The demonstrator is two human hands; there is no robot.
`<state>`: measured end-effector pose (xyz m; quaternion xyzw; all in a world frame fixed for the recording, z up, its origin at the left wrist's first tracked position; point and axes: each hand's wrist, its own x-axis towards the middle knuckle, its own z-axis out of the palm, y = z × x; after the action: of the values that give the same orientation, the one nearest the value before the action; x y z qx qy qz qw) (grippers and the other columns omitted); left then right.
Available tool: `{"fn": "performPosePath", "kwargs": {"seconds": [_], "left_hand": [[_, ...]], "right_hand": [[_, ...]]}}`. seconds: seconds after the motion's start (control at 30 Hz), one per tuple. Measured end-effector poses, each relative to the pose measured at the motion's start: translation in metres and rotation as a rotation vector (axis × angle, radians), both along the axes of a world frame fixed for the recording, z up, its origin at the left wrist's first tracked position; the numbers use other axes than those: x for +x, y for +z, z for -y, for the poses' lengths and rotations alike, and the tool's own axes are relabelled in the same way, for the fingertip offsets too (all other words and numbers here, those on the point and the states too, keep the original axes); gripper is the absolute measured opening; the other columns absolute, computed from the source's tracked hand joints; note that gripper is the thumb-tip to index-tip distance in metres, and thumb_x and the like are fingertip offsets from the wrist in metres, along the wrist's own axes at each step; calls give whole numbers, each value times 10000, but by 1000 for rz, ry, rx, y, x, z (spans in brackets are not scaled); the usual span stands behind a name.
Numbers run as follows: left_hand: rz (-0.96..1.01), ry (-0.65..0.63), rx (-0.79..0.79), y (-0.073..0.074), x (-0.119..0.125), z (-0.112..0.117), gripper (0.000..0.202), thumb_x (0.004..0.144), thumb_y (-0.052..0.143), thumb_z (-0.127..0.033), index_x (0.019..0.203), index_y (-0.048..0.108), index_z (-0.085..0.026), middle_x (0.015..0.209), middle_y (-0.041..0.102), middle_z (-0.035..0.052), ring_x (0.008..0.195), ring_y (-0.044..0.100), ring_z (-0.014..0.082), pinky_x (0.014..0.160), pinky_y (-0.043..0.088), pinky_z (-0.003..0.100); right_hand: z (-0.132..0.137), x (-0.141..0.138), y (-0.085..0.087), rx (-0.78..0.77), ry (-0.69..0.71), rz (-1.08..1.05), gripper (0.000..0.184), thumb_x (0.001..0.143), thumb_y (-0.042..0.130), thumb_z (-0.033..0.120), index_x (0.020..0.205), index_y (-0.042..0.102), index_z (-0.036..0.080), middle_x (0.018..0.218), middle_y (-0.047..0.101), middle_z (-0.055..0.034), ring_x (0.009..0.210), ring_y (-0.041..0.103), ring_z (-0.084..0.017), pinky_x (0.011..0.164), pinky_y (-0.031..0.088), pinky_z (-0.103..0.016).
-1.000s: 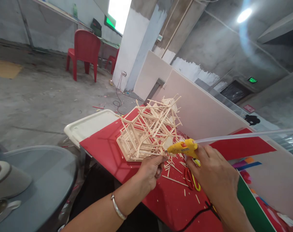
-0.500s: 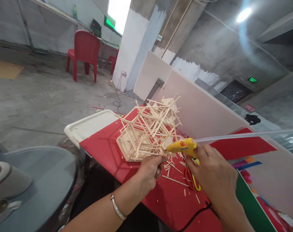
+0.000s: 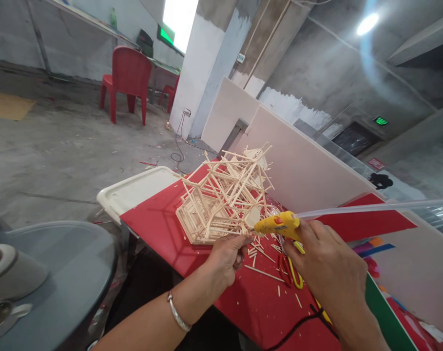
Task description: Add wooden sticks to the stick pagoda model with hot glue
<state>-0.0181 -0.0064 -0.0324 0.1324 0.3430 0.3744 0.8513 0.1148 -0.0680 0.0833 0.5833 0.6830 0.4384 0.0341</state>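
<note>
A model built of thin wooden sticks (image 3: pixel 224 195) stands on a red tabletop (image 3: pixel 157 229). My left hand (image 3: pixel 226 258), a bracelet on its wrist, is pinched at the model's near right corner; what lies between the fingertips is too small to make out. My right hand (image 3: pixel 325 263) is wrapped round a yellow hot glue gun (image 3: pixel 279 224). A long clear glue stick (image 3: pixel 356 209) juts from its rear. Its nozzle points left, close to the model's corner and my left fingertips. Scissors (image 3: pixel 286 269) with red and yellow handles lie below the gun.
Loose stick pieces (image 3: pixel 263 273) are scattered right of the model. A dark cord (image 3: pixel 294 329) crosses the near edge. At left, a grey round table (image 3: pixel 78 273) holds a pale container (image 3: pixel 16 273); a white stool-like surface (image 3: pixel 133 187) adjoins the red top. Behind rises a pale panel (image 3: pixel 279 151).
My right hand and the glue gun have shifted slightly right, with the nozzle drawn a little away from the corner. My left hand and the model stay in place.
</note>
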Motion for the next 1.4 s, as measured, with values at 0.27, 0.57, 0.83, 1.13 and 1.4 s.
{"fn": "performPosePath", "kwargs": {"seconds": [0.27,0.57,0.83,1.13,1.4], "left_hand": [[-5,-3,8,0,0,-1,296,565,771,-269,526,492,-176,429,453,-71,339,278,28,394,124,212],[-14,-7,2,0,0,-1,287,567,767,-267,516,501,-174,432,470,-60,337,282,32,390,116,216],[-17,-11,10,-1,0,-1,292,554,780,-280,520,509,-175,437,471,-56,344,289,35,393,118,219],[-26,-12,19,-2,1,-1,310,537,790,-307,517,507,-182,453,468,-56,361,290,36,398,121,222],[-25,-9,10,-2,1,0,296,559,780,-290,530,507,-180,448,467,-59,353,291,36,400,125,223]], "right_hand": [[2,1,0,-27,16,2,224,870,565,336,1007,606,165,746,549,-20,723,513,-174,604,298,-284],[5,3,1,-40,-12,13,263,871,566,340,1062,608,165,799,570,-26,772,521,-182,641,316,-288],[5,3,0,-28,-6,5,225,879,545,338,1017,614,173,754,554,-23,737,514,-185,618,300,-295],[3,3,-2,-22,4,-7,196,883,535,333,978,606,176,744,547,-26,719,507,-179,608,296,-288],[3,4,-1,-18,-3,-2,218,878,548,344,997,609,173,741,539,-19,721,497,-175,590,285,-282]]}}
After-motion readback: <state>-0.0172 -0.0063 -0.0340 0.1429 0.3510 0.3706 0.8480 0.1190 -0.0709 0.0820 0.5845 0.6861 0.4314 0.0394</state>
